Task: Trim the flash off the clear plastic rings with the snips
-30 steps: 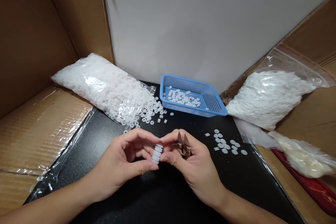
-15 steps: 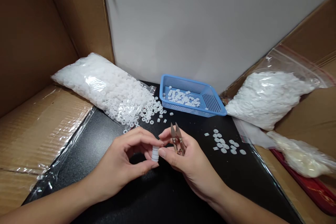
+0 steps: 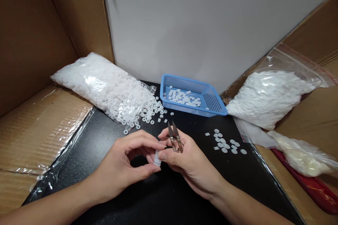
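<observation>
Worktop (image 3: pixel 148 200) boxed in by cardboard

Matte black surface, walled by brown cardboard (image 3: pixel 31 42) at both sides and a pale panel (image 3: pixel 198 24) behind. A bag of loose rings (image 3: pixel 105 88) lies left, a second bag (image 3: pixel 269 98) right, and a blue basket (image 3: pixel 211 100) sits at the back. Above the middle, a short stack of white rings (image 3: pixel 157 157), mostly hidden, is pinched between the left hand (image 3: pixel 124 165) thumb and fingertips. The right hand (image 3: pixel 190 161) touches it too, fingers curled round small snips (image 3: pixel 174 137), blades up.

I see bright, even light from above. The left hand (image 3: pixel 124 163) gives only a soft shadow on the black table (image 3: pixel 169 200); the plastic bag (image 3: pixel 105 84) glares slightly. Sharp picture, edges bent.
</observation>
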`<state>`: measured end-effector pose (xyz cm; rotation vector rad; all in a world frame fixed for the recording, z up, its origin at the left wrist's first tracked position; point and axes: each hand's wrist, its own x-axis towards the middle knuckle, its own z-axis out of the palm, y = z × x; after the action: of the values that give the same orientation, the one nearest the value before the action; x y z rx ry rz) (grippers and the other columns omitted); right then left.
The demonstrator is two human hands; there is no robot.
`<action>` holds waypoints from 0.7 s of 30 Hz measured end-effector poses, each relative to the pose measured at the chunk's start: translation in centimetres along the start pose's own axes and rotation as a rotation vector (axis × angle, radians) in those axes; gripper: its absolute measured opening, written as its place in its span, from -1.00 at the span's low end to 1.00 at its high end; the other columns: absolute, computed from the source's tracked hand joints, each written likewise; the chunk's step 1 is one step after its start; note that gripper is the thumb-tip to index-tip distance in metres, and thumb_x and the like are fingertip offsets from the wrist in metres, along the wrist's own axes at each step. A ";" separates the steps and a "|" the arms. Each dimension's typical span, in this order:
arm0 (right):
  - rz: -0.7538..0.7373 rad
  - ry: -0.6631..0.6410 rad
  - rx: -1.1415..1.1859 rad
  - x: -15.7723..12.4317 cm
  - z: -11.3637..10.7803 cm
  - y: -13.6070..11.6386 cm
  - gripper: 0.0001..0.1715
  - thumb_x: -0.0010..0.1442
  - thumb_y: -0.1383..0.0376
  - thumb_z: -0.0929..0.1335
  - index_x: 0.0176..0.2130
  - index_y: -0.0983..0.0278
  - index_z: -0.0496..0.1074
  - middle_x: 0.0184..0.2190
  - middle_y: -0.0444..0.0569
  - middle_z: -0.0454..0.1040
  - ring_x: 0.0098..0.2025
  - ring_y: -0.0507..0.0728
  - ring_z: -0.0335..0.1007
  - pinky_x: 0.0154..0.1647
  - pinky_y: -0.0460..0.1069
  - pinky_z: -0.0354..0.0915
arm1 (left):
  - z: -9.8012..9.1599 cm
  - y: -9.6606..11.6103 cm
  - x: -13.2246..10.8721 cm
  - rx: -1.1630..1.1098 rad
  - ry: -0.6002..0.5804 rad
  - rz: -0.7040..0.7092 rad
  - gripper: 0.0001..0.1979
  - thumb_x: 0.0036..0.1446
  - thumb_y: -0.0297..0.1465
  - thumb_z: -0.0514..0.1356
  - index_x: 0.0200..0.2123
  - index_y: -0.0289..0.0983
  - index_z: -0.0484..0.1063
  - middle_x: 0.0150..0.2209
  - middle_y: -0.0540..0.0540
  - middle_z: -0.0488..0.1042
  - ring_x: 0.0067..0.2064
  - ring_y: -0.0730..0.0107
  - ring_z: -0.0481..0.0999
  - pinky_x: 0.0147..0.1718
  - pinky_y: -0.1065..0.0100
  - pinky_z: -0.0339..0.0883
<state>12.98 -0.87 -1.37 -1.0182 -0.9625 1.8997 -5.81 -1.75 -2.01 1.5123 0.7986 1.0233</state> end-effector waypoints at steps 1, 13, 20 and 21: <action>0.018 0.002 0.014 0.0 0.0 0.0 -0.40 -0.19 0.22 0.67 -0.24 0.22 0.38 -0.44 -0.24 0.45 -0.50 -0.08 0.21 -0.50 -0.14 0.07 | 0.0 0.0 0.0 -0.034 -0.002 -0.012 -0.70 0.08 -0.56 0.39 -0.13 -0.14 0.63 -0.21 -0.01 0.56 -0.27 0.47 0.55 -0.23 0.45 0.49; 0.018 -0.098 0.037 0.3 -0.3 0.1 -0.53 -0.05 0.16 0.62 -0.39 0.28 0.35 -0.62 -0.33 0.18 -0.62 -0.14 -0.17 -0.62 -0.12 -0.25 | -0.1 -0.4 0.0 -0.200 0.011 -0.084 -0.67 0.02 -0.58 0.42 -0.15 -0.14 0.64 -0.22 0.00 0.49 -0.31 0.54 0.53 -0.27 0.51 0.47; -0.188 0.063 -0.185 0.3 -0.1 1.2 -0.58 0.03 0.05 0.56 -0.34 0.28 0.43 -0.57 -0.24 0.24 -0.56 -0.07 -0.06 -0.55 -0.10 -0.08 | 0.1 -0.9 0.1 -0.260 0.102 -0.113 -0.73 0.01 -0.56 0.43 -0.20 -0.16 0.67 -0.22 -0.02 0.52 -0.29 0.52 0.54 -0.26 0.51 0.48; -0.239 0.100 -0.232 0.4 -0.1 1.5 -0.62 0.08 0.06 0.53 -0.34 0.28 0.44 -0.55 -0.21 0.27 -0.55 -0.06 -0.03 -0.54 -0.09 -0.03 | 0.2 -1.0 0.1 -0.273 0.119 -0.125 -0.73 0.01 -0.55 0.43 -0.20 -0.15 0.68 -0.21 -0.02 0.52 -0.28 0.51 0.55 -0.25 0.50 0.49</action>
<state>12.51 -1.16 -2.80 -1.0673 -1.2083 1.5529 -5.56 -1.56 -3.01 1.1646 0.7909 1.0887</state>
